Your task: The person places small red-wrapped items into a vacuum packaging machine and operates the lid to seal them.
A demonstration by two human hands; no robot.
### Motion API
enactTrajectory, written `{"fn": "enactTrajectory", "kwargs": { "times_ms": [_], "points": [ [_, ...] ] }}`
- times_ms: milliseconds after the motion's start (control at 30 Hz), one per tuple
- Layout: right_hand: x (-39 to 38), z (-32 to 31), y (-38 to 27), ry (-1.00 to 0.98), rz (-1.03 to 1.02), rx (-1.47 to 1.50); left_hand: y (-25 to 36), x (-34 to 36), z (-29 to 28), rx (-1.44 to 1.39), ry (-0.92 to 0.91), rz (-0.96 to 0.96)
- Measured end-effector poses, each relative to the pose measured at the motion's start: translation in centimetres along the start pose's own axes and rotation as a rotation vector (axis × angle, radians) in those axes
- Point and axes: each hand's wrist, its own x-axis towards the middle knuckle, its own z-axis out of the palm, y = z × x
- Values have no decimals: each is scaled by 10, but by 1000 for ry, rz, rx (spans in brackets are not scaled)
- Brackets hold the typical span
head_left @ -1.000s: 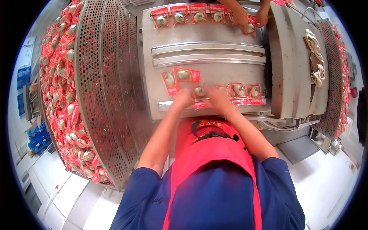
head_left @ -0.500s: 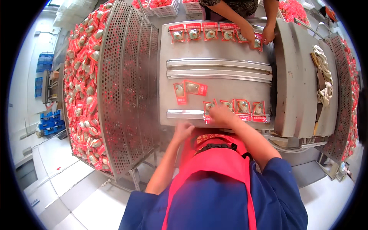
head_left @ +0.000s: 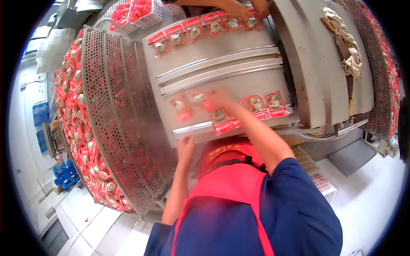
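Note:
My right hand (head_left: pixel 217 97) is blurred by motion over a blurred red-and-clear pouch (head_left: pixel 200 99) on the steel work surface (head_left: pixel 222 40); whether it grips that pouch is unclear. Another pouch (head_left: pixel 180 108) lies just left of it. Along the near rail, several red pouches (head_left: pixel 256 103) with pale oval contents lie side by side, partly under my forearm. My left hand (head_left: pixel 185 144) is at the front edge below the left end of that rail (head_left: pixel 188 128), fingers curled, with nothing visible in them.
Across the surface, a co-worker's hands (head_left: pixel 243 16) touch a row of pouches (head_left: pixel 194 32) beyond double rails (head_left: pixel 220 64). A perforated rack (head_left: pixel 111 106) heaped with pouches stands left, white crates (head_left: pixel 145 13) behind, a steel housing (head_left: pixel 307 64) with cloths (head_left: pixel 352 64) right.
My right hand has left the near row and moved up and left to the loose pouches. My left hand has withdrawn from the surface toward me. The view has tilted.

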Motion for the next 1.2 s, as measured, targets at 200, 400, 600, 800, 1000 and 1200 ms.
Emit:
{"fn": "enactTrajectory", "kwargs": {
  "times_ms": [200,400,600,800,1000,1200],
  "points": [
    [-44,-124,3,142,356,26,11,99,-2,176,382,353],
    [-66,-90,-20,538,-206,-653,26,162,-11,166,433,239],
    [-43,45,-39,-91,119,347,32,169,-25,-118,142,22],
    [-10,92,-32,-98,380,369,24,135,-35,-202,-204,-140],
    [-18,82,-47,-194,512,400,18,139,-47,-230,-373,-265],
    [-21,84,-53,-247,408,173,24,146,-57,-135,-360,-208]
  ]
}}
